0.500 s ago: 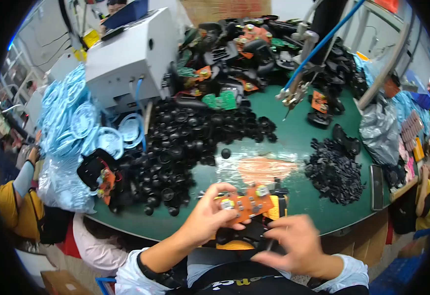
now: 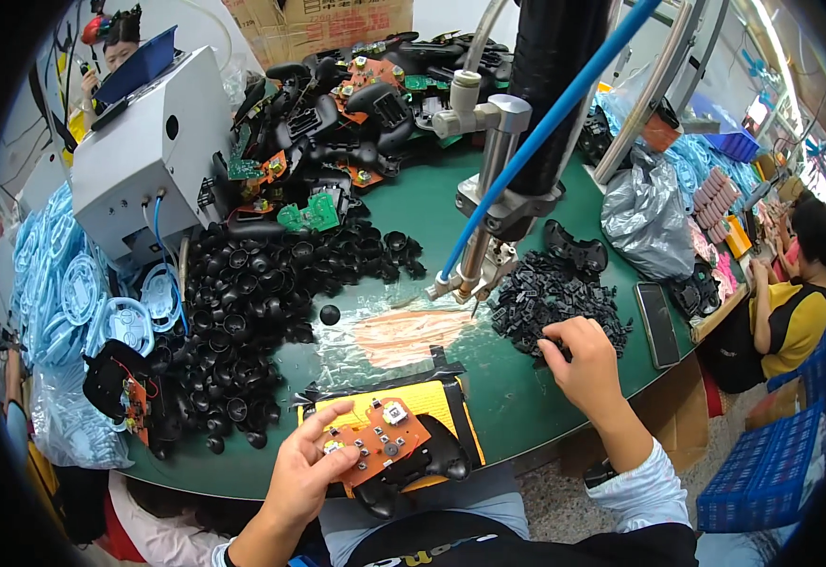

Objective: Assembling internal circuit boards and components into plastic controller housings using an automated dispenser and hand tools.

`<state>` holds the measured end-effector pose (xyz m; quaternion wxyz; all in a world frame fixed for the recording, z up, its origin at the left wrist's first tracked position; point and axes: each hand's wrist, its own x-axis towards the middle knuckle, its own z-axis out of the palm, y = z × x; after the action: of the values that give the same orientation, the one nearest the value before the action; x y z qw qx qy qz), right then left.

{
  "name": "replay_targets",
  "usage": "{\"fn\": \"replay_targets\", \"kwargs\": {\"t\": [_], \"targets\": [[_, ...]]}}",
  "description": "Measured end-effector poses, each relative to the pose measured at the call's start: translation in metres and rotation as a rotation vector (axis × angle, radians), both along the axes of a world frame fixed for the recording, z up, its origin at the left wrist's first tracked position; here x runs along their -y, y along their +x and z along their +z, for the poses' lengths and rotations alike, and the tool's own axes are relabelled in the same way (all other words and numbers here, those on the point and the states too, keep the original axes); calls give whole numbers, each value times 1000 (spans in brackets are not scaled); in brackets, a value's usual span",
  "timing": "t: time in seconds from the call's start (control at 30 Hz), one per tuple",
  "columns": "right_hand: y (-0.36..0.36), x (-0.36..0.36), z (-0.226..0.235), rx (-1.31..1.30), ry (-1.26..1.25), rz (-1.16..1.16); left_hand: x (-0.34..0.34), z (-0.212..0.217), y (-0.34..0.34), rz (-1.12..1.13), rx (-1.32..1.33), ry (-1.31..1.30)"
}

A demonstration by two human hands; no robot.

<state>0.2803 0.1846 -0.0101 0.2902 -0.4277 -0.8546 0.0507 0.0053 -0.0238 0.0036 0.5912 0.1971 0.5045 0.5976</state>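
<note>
Since half a second ago: right hand [image 2: 583, 364] has come off the controller and is now reaching out to the right; left hand [image 2: 307, 465] is staying on the board.

Head view:
- Left hand is pressing on the orange circuit board [image 2: 380, 437], thumb and fingers [image 2: 335, 413] spread narrow over its left end, pinning it rather than gripping around it.
- Board is sitting in a black controller shell [image 2: 432, 463], which is lying on a yellow pad [image 2: 432, 397] at the near edge of the green worktop [image 2: 432, 203], right in front of the person.
- Right hand is digging into the pile of small black parts [image 2: 545, 293] at right; fingers curled down into the pile's near edge. Cannot tell whether they are pinching a part.
- Pneumatic screwdriver [image 2: 488, 189] is hanging over the worktop centre on a blue hose [image 2: 564, 104], tip just left of that pile, not touching either hand.
- Heap of black round caps [image 2: 262, 302] is spreading over the left of the worktop; one single cap [image 2: 330, 315] is lying apart, near the middle.
- Stack of controller shells and boards [image 2: 337, 113] is piling up at the far side.
- Grey machine box [image 2: 148, 151] far left, light blue rings [image 2: 82, 293] beside it.
- Phone [image 2: 658, 324] is lying just right of the small-parts pile.
- Another person in a yellow shirt [image 2: 795, 321] is sitting at far right.
</note>
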Motion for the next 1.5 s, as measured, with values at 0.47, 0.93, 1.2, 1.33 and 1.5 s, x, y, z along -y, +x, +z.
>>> {"fn": "replay_targets", "kwargs": {"t": [0.47,0.93,1.2,1.33,1.5], "targets": [[-18,3,-8,14,29,120,2,4,1,-39,88,5],[-18,-10,-9,214,29,325,-4,3,5,-16,99,-51],[-36,61,27,-608,-975,246,-7,-3,22,-46,129,-3],[-57,92,25,-801,-1446,186,-11,-3,27,-46,126,-45],[-66,100,21,-844,-1503,164,-10,-6,34,4,177,16]]}}
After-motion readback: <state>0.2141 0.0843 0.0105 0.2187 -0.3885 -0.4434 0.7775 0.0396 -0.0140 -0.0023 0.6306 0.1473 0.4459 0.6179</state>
